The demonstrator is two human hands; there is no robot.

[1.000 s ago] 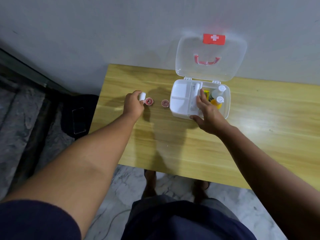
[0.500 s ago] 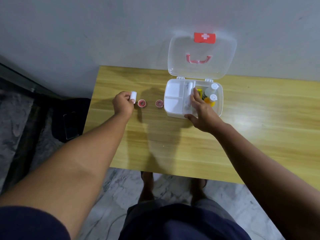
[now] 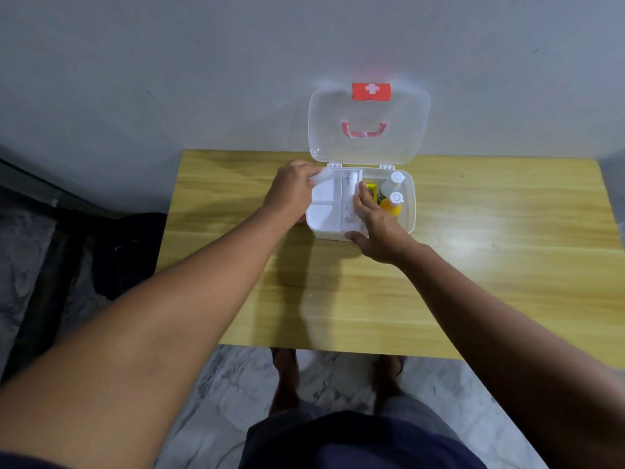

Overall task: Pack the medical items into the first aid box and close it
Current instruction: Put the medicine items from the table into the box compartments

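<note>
Our left hand [image 3: 291, 194] pinches a small white roll [image 3: 321, 176] over the back-left compartment of the open first aid box [image 3: 411, 211], which our right hand [image 3: 375, 231] steadies with flat fingers [image 3: 363, 194]; we should lower the roll fully inside before letting go, so the lid [image 3: 338, 143] can shut.

Left hand [image 3: 291, 191] holding white roll [image 3: 321, 176] (over tray), right hand [image 3: 377, 225] steadying open box [image 3: 407, 211]

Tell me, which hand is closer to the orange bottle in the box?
Right. The right hand rests just beside the orange bottle; the left hand holds a white roll at the box's back left corner.
</note>
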